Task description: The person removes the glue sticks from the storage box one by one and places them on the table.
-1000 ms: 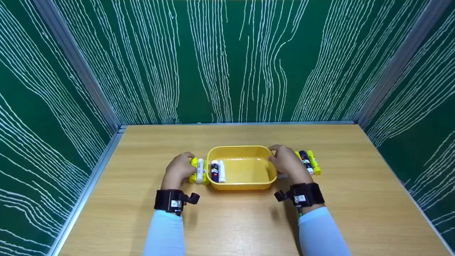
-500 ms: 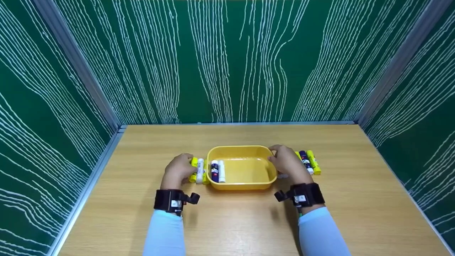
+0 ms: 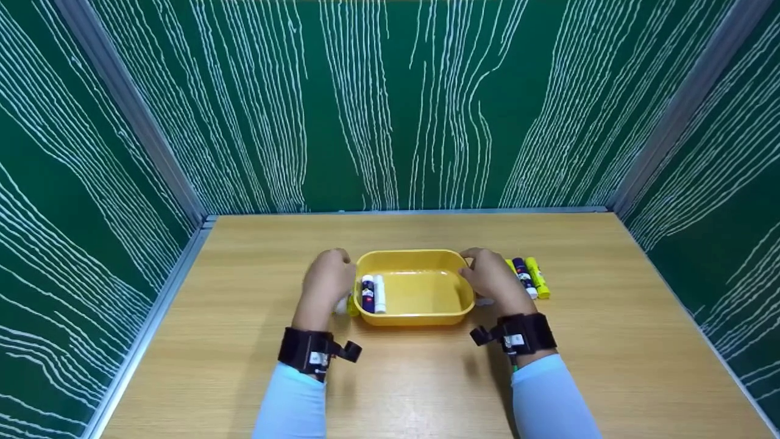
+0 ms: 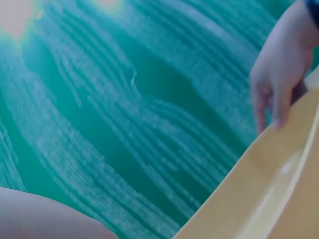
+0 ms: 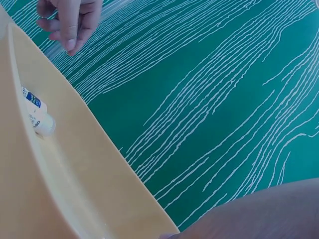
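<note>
A yellow plastic basket (image 3: 414, 318) sits mid-table with a navy glue stick (image 3: 368, 294) and a white glue stick (image 3: 380, 294) side by side at its left end. My right hand (image 3: 492, 277) grips its right rim, one finger inside and another outside in the left wrist view. Close by the left rim is my left hand (image 3: 329, 277); the right wrist view has it above the rim, fingers pointing down and loosely bent, holding nothing. Under that hand a yellow glue stick (image 3: 353, 306) and a white one (image 3: 340, 306) show only in part.
Right of the basket lie a navy glue stick (image 3: 524, 278) and a yellow glue stick (image 3: 537, 278), with another yellow one partly behind my right hand. Green walls with white streaks (image 3: 414, 110) enclose the wooden table (image 3: 402, 378) at the back and sides.
My left hand has come away from the glue sticks on the left and shifted right and farther back, beside the basket's left rim. The right hand and basket have stayed put.
</note>
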{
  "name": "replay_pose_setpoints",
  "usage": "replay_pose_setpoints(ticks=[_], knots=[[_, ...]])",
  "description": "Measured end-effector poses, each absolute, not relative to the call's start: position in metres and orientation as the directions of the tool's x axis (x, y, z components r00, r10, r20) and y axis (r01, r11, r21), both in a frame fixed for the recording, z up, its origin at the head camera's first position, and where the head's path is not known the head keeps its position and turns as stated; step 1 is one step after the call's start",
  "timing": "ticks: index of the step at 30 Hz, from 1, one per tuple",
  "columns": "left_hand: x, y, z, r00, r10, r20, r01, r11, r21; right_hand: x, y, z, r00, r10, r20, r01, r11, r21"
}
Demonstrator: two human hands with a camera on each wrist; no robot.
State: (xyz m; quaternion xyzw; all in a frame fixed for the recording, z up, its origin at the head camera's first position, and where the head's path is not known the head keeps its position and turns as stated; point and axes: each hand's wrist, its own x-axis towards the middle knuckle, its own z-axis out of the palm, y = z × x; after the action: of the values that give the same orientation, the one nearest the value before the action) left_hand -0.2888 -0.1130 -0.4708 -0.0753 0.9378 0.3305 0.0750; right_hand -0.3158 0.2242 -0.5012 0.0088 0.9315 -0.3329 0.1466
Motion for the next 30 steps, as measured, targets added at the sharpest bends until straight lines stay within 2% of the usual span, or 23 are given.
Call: replay_pose_setpoints(ticks=[4, 8, 18, 23, 30], knots=[[-0.282, -0.087, -0.468, -0.981, -0.035, -0.192, -0.148, 0.775, 0.614, -0.316, 0.224, -0.500, -0.956, -0.077, -0.283, 0.120, 0.778, -0.616], [-0.277, -0.067, -0.472, -0.995, 0.011, -0.099, -0.046, 0.834, 0.549, -0.315, 0.225, -0.500, -0.956, -0.077, -0.282, 0.119, 0.780, -0.614], [-0.274, -0.046, -0.490, -0.997, 0.073, 0.025, 0.077, 0.897, 0.435, -0.313, 0.223, -0.499, -0.952, -0.068, -0.297, 0.143, 0.762, -0.632], [-0.276, -0.047, -0.498, -0.996, 0.085, 0.040, 0.094, 0.891, 0.444, -0.312, 0.222, -0.498, -0.954, -0.065, -0.293, 0.147, 0.751, -0.644], [-0.278, -0.048, -0.505, -0.998, 0.071, -0.002, 0.062, 0.887, 0.458, -0.313, 0.222, -0.498, -0.952, -0.062, -0.299, 0.151, 0.755, -0.638]])
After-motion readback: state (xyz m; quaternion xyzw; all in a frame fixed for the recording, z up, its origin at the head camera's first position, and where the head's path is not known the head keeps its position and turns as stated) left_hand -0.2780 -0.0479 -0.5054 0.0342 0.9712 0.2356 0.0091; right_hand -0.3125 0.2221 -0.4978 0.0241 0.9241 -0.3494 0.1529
